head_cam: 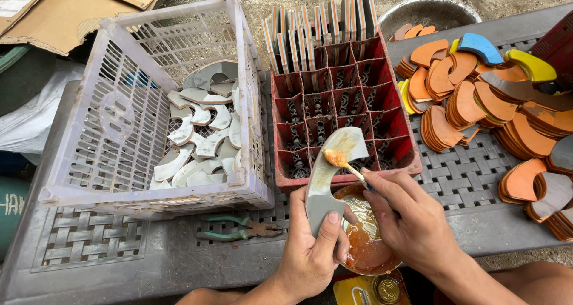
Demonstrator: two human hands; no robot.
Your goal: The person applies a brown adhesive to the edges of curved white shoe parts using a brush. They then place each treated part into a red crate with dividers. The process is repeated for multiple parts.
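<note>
The left hand is gripping one grey curved piece by its lower end, thumb pressed on its face, holding it upright over a round bowl of amber glue. The right hand is pinching a thin brush between fingers and thumb, its glue-laden tip touching the piece near the top. The hands are hiding much of the bowl, and a yellow tin below it is cut off by the frame's lower edge.

Just behind is sitting one red divided crate, with striped pieces standing in its far rows, too tightly packed to count. To the left, one white basket is holding a heap of pale curved pieces, overlapping beyond counting. One pair of green-handled pliers is lying in front of it. Orange stacks are crowding the right, partly cut off.
</note>
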